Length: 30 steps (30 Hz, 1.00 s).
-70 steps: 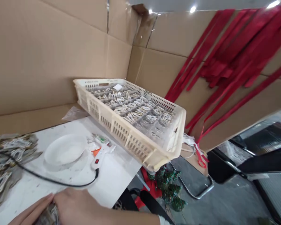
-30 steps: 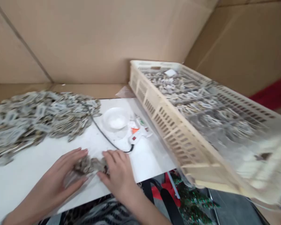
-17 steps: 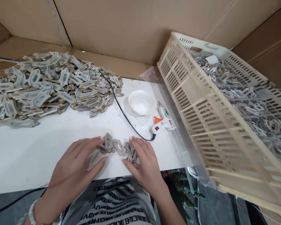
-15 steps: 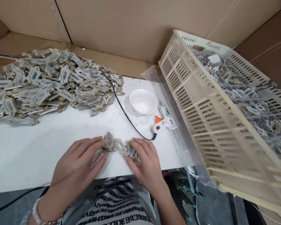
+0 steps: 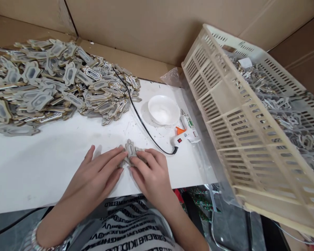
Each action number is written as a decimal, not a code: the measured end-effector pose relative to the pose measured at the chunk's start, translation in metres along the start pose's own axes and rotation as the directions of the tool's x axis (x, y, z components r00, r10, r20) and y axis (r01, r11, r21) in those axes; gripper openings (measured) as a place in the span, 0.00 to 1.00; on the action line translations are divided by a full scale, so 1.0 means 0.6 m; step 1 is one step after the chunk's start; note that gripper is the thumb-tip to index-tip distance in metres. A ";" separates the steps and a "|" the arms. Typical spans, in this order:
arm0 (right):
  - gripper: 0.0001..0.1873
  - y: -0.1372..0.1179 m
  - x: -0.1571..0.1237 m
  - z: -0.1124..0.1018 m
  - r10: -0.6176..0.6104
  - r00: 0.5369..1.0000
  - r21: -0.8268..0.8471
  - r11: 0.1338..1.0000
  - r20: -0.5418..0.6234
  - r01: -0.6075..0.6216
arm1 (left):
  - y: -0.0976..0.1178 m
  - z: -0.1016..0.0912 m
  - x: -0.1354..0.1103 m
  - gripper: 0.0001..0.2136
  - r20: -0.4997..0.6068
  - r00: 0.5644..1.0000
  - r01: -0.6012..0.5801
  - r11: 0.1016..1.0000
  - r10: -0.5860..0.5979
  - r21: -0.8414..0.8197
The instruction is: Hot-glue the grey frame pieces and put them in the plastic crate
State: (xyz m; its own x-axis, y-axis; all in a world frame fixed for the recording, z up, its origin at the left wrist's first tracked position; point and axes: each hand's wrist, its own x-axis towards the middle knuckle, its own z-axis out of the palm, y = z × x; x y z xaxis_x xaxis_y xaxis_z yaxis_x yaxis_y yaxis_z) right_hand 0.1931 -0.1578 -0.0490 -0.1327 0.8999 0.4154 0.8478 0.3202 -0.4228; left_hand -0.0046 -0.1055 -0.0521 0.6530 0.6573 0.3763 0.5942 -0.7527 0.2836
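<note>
My left hand (image 5: 98, 172) and my right hand (image 5: 149, 170) lie close together on the white tabletop (image 5: 54, 164), near its front edge. Between their fingertips sits a small stack of grey, gold-edged ornate pieces (image 5: 130, 151). Both hands' fingers press in on the stack from either side, and only its top piece shows. A large heap of the same pieces (image 5: 49, 80) covers the far left of the table.
A white bowl (image 5: 164, 109) and a white glue gun (image 5: 186, 134) with a black cord (image 5: 141, 122) lie right of centre. A cream slotted plastic crate (image 5: 240, 115) full of pieces tilts off the table's right side. Cardboard walls (image 5: 146, 24) stand behind.
The view swung from the crate down to the table. My hands have pushed the spread row of pieces together into a tight stack, moving closer to each other.
</note>
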 end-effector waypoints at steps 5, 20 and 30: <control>0.07 0.015 0.000 0.003 0.038 0.997 0.010 0.999 -0.062 -0.037 | -0.010 -0.005 -0.007 0.12 -0.017 0.997 -0.074 0.994 0.076 0.083; 0.11 0.039 -0.021 -0.037 0.141 0.987 -0.020 0.989 -0.074 -0.143 | 0.010 -0.017 -0.004 0.08 -0.095 0.993 -0.072 0.997 0.074 0.026; 0.26 0.057 -0.060 -0.057 0.168 0.986 -0.083 0.982 -0.023 -0.169 | 0.019 0.000 0.029 0.09 -0.044 0.983 -0.171 0.973 0.180 0.158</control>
State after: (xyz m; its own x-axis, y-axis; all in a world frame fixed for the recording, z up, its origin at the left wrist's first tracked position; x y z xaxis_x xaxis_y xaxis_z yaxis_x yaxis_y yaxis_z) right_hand 0.2444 -0.1896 -0.0511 0.0232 0.9340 0.3565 0.8975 0.1376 -0.4190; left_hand 0.0137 -0.1030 -0.0424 0.7279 0.5090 0.4595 0.5407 -0.8382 0.0720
